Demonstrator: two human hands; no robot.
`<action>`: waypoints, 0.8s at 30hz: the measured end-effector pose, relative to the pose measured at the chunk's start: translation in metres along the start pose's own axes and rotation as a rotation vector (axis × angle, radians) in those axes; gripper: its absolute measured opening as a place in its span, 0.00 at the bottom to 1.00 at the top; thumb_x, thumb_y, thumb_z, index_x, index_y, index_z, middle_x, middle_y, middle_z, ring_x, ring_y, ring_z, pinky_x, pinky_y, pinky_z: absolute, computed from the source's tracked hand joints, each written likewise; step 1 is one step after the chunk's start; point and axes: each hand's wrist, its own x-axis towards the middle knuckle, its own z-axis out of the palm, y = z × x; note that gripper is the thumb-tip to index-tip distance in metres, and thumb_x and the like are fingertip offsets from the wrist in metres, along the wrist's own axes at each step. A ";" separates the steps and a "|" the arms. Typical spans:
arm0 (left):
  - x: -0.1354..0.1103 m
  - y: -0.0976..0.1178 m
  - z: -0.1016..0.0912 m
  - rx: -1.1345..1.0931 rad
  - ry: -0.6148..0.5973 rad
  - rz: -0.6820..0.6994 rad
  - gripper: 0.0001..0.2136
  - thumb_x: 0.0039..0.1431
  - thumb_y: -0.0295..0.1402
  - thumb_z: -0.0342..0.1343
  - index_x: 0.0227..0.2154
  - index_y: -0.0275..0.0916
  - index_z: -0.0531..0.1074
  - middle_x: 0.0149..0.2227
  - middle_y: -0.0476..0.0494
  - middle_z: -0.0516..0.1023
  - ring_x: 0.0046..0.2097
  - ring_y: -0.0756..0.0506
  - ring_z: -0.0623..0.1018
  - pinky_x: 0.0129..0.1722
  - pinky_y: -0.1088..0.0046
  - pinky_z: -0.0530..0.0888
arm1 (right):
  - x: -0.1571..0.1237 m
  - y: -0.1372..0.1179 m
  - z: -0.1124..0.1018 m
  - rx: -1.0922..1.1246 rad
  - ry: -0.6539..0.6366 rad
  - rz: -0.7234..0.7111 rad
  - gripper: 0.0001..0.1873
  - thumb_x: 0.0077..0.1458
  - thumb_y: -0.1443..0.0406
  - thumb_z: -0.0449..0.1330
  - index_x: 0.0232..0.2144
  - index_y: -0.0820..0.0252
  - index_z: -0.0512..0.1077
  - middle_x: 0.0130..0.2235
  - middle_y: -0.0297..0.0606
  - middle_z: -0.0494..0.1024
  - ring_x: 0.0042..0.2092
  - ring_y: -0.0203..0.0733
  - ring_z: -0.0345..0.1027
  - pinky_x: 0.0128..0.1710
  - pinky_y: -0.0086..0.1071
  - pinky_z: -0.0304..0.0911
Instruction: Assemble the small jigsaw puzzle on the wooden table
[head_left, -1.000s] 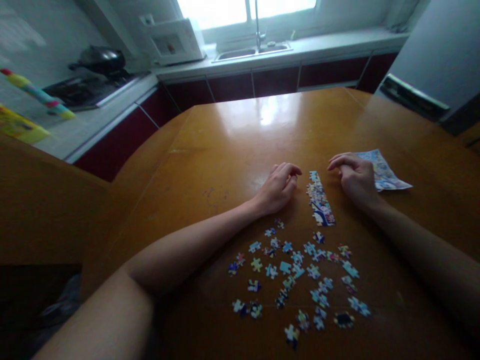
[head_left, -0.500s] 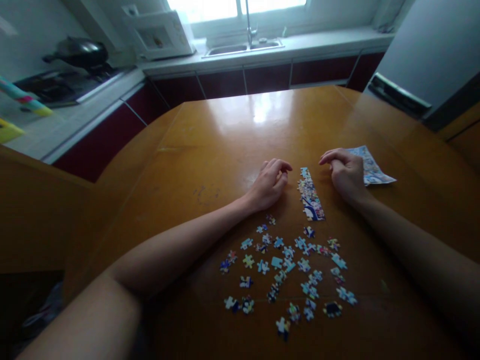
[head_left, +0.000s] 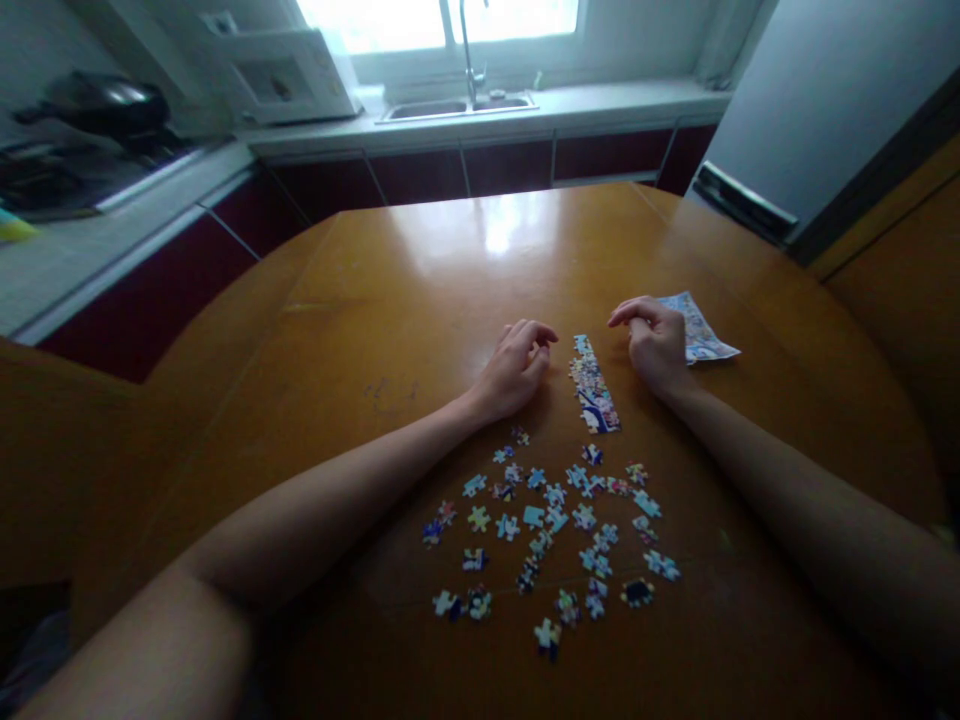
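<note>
My left hand (head_left: 513,370) rests on the table left of a joined strip of jigsaw puzzle (head_left: 595,385), its fingers loosely bent and apart, holding nothing. Right of the strip lies my right hand (head_left: 651,342), also empty, with fingers loosely curved and the thumb beneath them. Neither hand touches the strip. A folded picture sheet (head_left: 703,328) is partly covered by my right hand. Between my forearms, many loose puzzle pieces are scattered, among them a yellow-green piece (head_left: 478,518), a plain light-blue piece (head_left: 533,516) and a dark piece (head_left: 637,592).
The brown wooden table (head_left: 420,290) has rounded far corners. Beyond it stand a counter with a sink (head_left: 457,108), a white microwave (head_left: 289,85) and a black pan (head_left: 112,103) on the stove. A grey fridge (head_left: 810,110) is at the far right.
The whole view has shifted, so everything appears further left. Both hands keep nearly the same pose beside the strip, and the puzzle pieces have not moved on the table.
</note>
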 end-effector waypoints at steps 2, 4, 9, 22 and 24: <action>0.000 0.000 0.000 -0.004 0.003 -0.003 0.08 0.64 0.25 0.48 0.41 0.38 0.70 0.41 0.42 0.75 0.45 0.44 0.71 0.46 0.64 0.70 | 0.000 0.001 0.000 -0.002 0.011 0.002 0.16 0.49 0.75 0.50 0.22 0.55 0.74 0.31 0.37 0.78 0.38 0.42 0.72 0.43 0.37 0.65; 0.000 0.000 0.000 -0.003 0.008 0.002 0.08 0.64 0.24 0.49 0.41 0.38 0.70 0.41 0.42 0.75 0.45 0.44 0.71 0.46 0.64 0.70 | 0.000 0.002 0.000 -0.003 0.013 0.012 0.16 0.49 0.75 0.50 0.22 0.55 0.75 0.31 0.37 0.78 0.39 0.42 0.72 0.43 0.37 0.65; 0.000 -0.002 0.001 0.018 0.011 0.017 0.08 0.63 0.23 0.49 0.41 0.39 0.70 0.40 0.43 0.75 0.45 0.44 0.72 0.46 0.63 0.70 | 0.000 0.001 0.000 0.006 0.009 0.022 0.16 0.49 0.75 0.50 0.22 0.55 0.74 0.30 0.36 0.77 0.38 0.41 0.72 0.42 0.37 0.65; 0.000 -0.001 0.000 0.040 -0.004 0.033 0.08 0.63 0.23 0.50 0.41 0.39 0.70 0.40 0.43 0.75 0.44 0.44 0.71 0.46 0.64 0.69 | 0.001 -0.002 0.000 -0.012 -0.005 0.040 0.16 0.50 0.75 0.51 0.23 0.56 0.75 0.31 0.37 0.77 0.38 0.41 0.71 0.41 0.38 0.64; 0.000 -0.001 0.000 0.042 -0.006 0.027 0.08 0.63 0.23 0.50 0.41 0.38 0.71 0.40 0.43 0.75 0.44 0.44 0.71 0.46 0.64 0.69 | 0.004 -0.012 -0.003 -0.032 -0.022 0.041 0.15 0.52 0.74 0.52 0.25 0.56 0.76 0.33 0.37 0.78 0.38 0.41 0.71 0.37 0.36 0.64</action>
